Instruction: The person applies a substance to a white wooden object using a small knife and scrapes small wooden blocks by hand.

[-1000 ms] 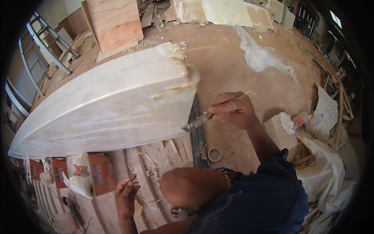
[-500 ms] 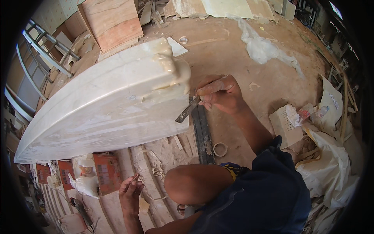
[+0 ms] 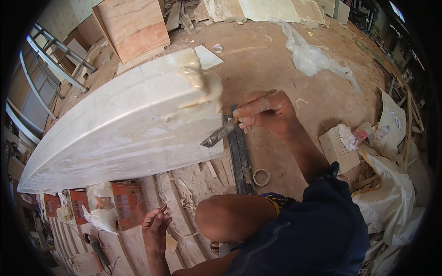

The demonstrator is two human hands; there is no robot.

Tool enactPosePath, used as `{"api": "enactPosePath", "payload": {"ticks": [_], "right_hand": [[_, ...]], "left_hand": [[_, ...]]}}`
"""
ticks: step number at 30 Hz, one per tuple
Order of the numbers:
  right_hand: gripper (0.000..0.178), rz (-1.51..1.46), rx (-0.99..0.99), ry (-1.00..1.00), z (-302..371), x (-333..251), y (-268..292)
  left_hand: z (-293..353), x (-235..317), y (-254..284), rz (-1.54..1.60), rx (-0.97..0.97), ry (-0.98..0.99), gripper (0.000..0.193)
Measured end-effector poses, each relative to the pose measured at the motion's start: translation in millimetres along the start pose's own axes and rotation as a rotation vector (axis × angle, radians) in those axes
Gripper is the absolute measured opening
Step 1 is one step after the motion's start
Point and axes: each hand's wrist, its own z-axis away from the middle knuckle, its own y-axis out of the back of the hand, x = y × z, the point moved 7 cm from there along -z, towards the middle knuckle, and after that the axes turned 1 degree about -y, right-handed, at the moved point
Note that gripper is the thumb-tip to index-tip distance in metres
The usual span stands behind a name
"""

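Note:
A large white, marble-patterned piece with a curved edge (image 3: 110,133) stretches from the left to the middle. Thick cream-coloured paste (image 3: 197,80) is heaped and smeared over its right end. My right hand (image 3: 269,110) pinches a putty knife (image 3: 218,133) with a dark, smeared blade. That blade points down and left in front of the piece's lower right corner; whether it touches cannot be told. Lower down, my left hand (image 3: 155,225) is closed, with a small, thin reddish-brown object (image 3: 162,208) between thumb and fingers. Its kind is unclear.
Orange-red boxes (image 3: 129,204) and a white plastic bag (image 3: 100,218) sit below the piece. A dark bar (image 3: 241,161) and a roll of tape (image 3: 261,177) lie on the floor. An angle grinder (image 3: 97,253) is lower left, ladders (image 3: 57,55) upper left, crumpled sheeting (image 3: 386,198) right.
My right hand has shifted slightly right, and the putty knife's blade has swung left to a flatter angle. My left hand has stayed almost still.

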Motion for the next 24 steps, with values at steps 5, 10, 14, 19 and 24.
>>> {"api": "enactPosePath", "payload": {"ticks": [5, 10, 14, 19, 24], "right_hand": [[0.02, -0.157, 0.054, 0.016, -7, -2, 1], [0.019, -0.202, 0.014, -0.038, -3, 2, 1], [0.02, -0.104, 0.072, 0.053, -5, -7, 1], [0.02, -0.116, 0.031, -0.021, -3, -7, 2], [0.019, -0.175, 0.051, 0.009, -11, -11, 0]], "left_hand": [[0, -1, 1, -0.001, 0.012, 0.004, 0.016], [2, 1, 2, 0.003, 0.014, 0.004, 0.016], [-1, 0, 4, 0.001, 0.025, 0.004, 0.015], [0, 1, 0, 0.016, 0.001, -0.005, 0.016], [0, 1, 3, 0.024, 0.009, 0.0, 0.017]]}}
